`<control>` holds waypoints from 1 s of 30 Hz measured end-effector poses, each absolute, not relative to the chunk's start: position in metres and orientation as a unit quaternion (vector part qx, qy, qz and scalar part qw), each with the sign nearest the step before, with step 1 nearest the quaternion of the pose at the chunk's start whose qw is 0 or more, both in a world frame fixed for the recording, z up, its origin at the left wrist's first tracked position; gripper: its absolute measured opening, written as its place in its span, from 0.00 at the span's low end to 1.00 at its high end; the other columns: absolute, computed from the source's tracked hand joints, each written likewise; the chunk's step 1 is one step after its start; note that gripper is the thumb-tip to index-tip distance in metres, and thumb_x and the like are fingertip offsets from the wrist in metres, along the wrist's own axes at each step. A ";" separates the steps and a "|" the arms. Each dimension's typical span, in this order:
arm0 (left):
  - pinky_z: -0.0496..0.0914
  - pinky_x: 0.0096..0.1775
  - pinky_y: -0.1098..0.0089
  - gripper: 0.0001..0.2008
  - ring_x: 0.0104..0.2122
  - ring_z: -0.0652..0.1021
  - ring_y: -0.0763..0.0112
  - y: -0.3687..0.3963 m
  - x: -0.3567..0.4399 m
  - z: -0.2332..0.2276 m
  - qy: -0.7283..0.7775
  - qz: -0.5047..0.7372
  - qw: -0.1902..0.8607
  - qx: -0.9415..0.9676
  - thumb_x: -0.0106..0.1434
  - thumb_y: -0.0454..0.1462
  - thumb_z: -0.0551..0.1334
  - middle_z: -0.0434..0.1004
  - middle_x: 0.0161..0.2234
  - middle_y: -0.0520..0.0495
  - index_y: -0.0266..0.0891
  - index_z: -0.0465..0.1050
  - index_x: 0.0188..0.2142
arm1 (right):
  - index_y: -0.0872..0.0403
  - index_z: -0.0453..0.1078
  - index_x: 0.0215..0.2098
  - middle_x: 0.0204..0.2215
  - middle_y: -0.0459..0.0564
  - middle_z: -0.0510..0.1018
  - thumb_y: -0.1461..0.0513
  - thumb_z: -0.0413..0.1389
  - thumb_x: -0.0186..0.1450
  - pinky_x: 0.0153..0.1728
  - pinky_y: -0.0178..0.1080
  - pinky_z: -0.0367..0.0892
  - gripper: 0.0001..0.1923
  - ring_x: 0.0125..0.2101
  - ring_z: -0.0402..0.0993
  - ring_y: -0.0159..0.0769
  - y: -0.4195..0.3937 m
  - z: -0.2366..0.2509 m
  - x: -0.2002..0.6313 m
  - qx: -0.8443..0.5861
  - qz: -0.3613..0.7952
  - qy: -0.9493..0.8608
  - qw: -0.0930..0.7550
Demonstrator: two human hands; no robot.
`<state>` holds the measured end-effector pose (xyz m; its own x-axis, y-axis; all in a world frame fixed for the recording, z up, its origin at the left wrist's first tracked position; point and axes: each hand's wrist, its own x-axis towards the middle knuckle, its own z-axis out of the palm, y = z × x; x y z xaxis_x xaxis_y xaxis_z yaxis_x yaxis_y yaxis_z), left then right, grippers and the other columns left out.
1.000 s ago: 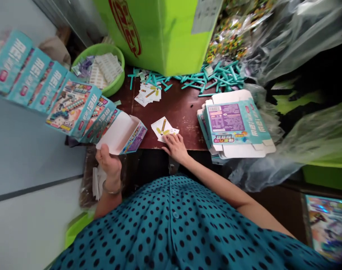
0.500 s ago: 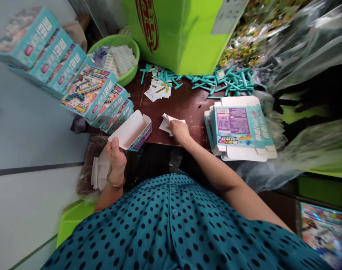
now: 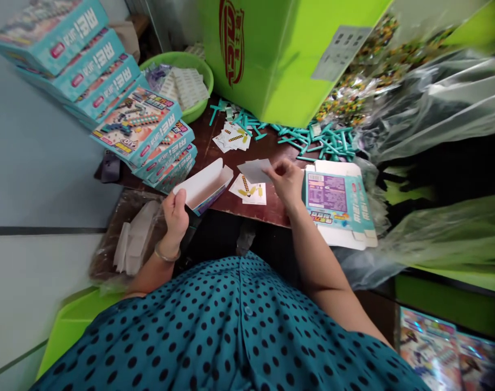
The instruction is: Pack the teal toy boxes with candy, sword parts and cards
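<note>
My left hand [image 3: 176, 209] grips the near end of an open, empty carton box [image 3: 204, 185], white inside with a purple printed side, held at the front edge of the dark wooden table [image 3: 267, 203]. My right hand [image 3: 287, 179] pinches a small card [image 3: 254, 170], plain side up, lifted just above the table. Right below it lies a small pile of cards [image 3: 248, 189] printed with yellow and black bars.
Finished teal boxes [image 3: 137, 122] are stacked at the left. A green bowl [image 3: 198, 111] holds packets. Another card pile [image 3: 233, 138] and loose teal plastic sticks [image 3: 327, 140] lie by a big green carton [image 3: 280, 54]. Flat box blanks [image 3: 337, 201] lie right, beside plastic bags [image 3: 435, 108].
My right hand has lifted one card off the pile near the table edge and raised it to the right. My left hand still holds the open box. The camera view shifted.
</note>
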<state>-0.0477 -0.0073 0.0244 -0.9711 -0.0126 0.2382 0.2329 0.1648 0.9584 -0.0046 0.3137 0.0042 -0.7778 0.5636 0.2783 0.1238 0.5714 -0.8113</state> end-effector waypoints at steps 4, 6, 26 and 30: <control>0.75 0.46 0.66 0.23 0.39 0.81 0.64 -0.002 -0.046 0.030 -0.747 -0.646 0.120 -0.101 0.70 0.56 0.60 0.83 0.36 0.48 0.40 0.81 0.42 | 0.52 0.70 0.28 0.33 0.52 0.79 0.60 0.60 0.65 0.43 0.43 0.66 0.08 0.38 0.74 0.42 0.295 -0.012 -0.003 -0.153 0.270 -0.922 0.229; 0.75 0.44 0.66 0.24 0.39 0.82 0.64 -0.002 -0.045 0.033 -0.752 -0.638 0.123 -0.108 0.70 0.56 0.60 0.84 0.37 0.46 0.39 0.81 0.42 | 0.52 0.72 0.30 0.34 0.52 0.81 0.61 0.60 0.65 0.43 0.43 0.66 0.06 0.38 0.75 0.43 0.288 -0.025 -0.001 -0.137 0.280 -0.936 0.163; 0.75 0.42 0.69 0.25 0.36 0.80 0.67 0.020 -0.050 0.045 -0.761 -0.620 0.096 -0.166 0.72 0.56 0.57 0.81 0.35 0.47 0.38 0.81 0.42 | 0.36 0.76 0.56 0.58 0.44 0.77 0.45 0.58 0.70 0.72 0.63 0.47 0.18 0.67 0.64 0.51 0.234 0.082 0.001 0.178 0.288 -0.923 0.184; 0.76 0.47 0.66 0.24 0.39 0.81 0.64 -0.004 -0.053 0.038 -0.752 -0.642 0.136 -0.054 0.70 0.55 0.60 0.81 0.36 0.47 0.37 0.80 0.42 | 0.47 0.66 0.68 0.70 0.60 0.62 0.47 0.52 0.74 0.68 0.69 0.52 0.28 0.72 0.53 0.60 0.230 -0.005 0.032 -0.022 0.282 -0.942 0.178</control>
<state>-0.0529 -0.0043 0.0385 -0.9570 -0.0937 0.2744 0.2563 0.1687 0.9518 0.0322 0.2297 -0.0048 -0.9354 0.1421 0.3238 -0.0591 0.8401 -0.5393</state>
